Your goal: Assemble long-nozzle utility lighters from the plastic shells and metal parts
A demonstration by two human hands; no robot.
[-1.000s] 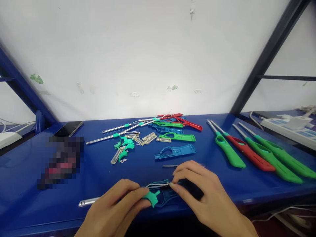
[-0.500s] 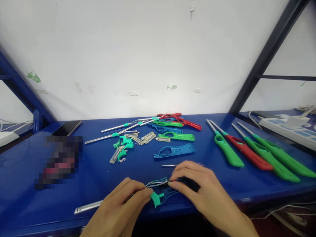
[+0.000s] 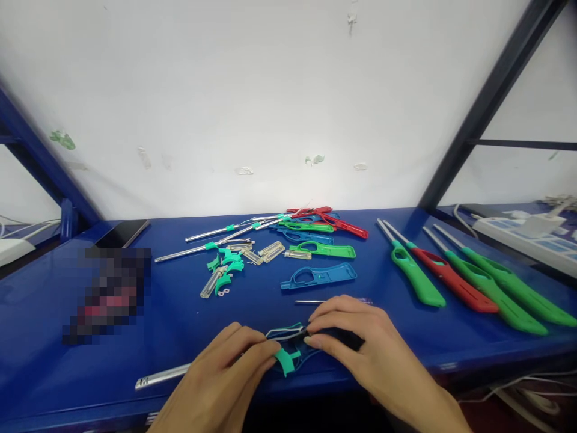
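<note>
Near the table's front edge, my left hand (image 3: 220, 367) is closed on a blue half-shell of a long-nosed lighter (image 3: 311, 353). Its metal tube (image 3: 162, 377) sticks out to the left past that hand. A green trigger (image 3: 285, 362) sits in the shell beside my left fingertips. My right hand (image 3: 360, 334) pinches a small black part (image 3: 301, 333) between thumb and fingers, over the shell. White wire (image 3: 277, 332) loops between the two hands. Behind my right fingers lies a screwdriver (image 3: 309, 302), its handle partly covered.
Finished-looking green and red lighters (image 3: 451, 279) lie at the right. Farther back are a loose blue shell (image 3: 336, 274), a green shell (image 3: 336, 249), clear fuel tanks (image 3: 271, 251), green triggers (image 3: 232, 258) and metal tubes (image 3: 180, 254). A phone (image 3: 121, 233) and a blurred dark object (image 3: 112, 294) lie left.
My right fingertips and the black part have shifted slightly left along the shell, and the white wire loop has changed shape a little. My left hand keeps its grip, almost still.
</note>
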